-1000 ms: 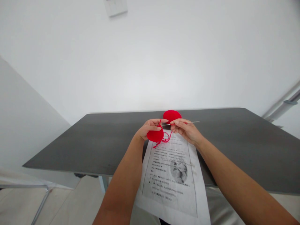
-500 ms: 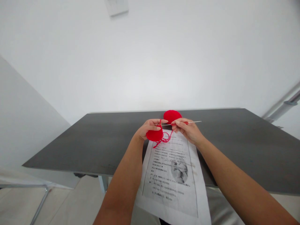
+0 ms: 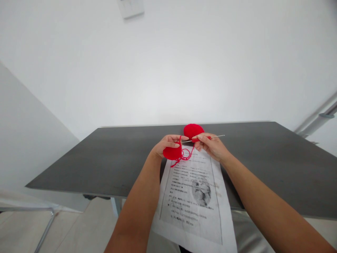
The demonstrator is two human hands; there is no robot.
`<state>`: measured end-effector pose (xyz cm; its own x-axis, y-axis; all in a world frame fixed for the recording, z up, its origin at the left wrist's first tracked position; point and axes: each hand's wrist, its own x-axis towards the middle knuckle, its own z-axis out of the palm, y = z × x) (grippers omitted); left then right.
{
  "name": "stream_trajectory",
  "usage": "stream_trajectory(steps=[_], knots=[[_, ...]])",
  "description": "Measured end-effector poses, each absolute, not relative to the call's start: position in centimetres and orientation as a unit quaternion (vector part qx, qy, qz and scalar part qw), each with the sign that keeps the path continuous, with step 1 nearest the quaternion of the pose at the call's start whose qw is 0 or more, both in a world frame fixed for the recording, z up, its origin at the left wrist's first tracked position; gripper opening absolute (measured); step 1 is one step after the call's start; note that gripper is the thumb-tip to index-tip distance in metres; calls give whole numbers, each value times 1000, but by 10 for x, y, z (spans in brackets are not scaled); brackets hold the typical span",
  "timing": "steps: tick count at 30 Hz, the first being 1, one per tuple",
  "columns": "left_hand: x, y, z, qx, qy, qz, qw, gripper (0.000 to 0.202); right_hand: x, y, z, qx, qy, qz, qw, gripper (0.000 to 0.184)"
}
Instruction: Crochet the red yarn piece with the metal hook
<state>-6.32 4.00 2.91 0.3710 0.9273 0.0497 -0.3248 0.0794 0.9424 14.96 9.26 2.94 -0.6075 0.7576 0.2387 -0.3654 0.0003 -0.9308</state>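
My left hand (image 3: 166, 144) pinches a red crocheted piece (image 3: 172, 153) between thumb and fingers, and a strand of red yarn runs up over its outstretched index finger. In my right hand (image 3: 208, 144) is a crochet hook (image 3: 201, 139) with a red grip and thin metal ends. The hook's left tip reaches the upper edge of the crocheted piece, near the left fingers; whether it is inside a stitch I cannot tell. Loose loops of red yarn (image 3: 186, 154) hang between the hands. Just behind them lies a red ball of yarn (image 3: 193, 130).
A printed paper sheet (image 3: 192, 211) with text and a round picture lies under my hands and hangs over the near edge of the dark table (image 3: 113, 158). The white wall (image 3: 168, 70) rises right behind the table. A metal pipe (image 3: 318, 123) stands at the right.
The crocheted piece has shifted slightly left and down in my left hand. The hook has tilted a little, and both hands keep their hold.
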Motion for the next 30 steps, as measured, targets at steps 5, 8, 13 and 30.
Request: stream_trajectory(steps=[5, 8, 13, 30], knots=[[-65, 42, 25, 496, 287, 477, 666, 49, 152, 93, 31, -157, -582, 690, 399, 23], [-64, 41, 26, 499, 307, 456, 670, 51, 152, 94, 30, -162, -576, 689, 408, 24], [-59, 37, 33, 492, 337, 422, 683, 52, 148, 96, 29, -185, -559, 683, 432, 31], [-65, 41, 24, 502, 302, 450, 674, 54, 161, 101, 30, -150, -608, 683, 375, 23]])
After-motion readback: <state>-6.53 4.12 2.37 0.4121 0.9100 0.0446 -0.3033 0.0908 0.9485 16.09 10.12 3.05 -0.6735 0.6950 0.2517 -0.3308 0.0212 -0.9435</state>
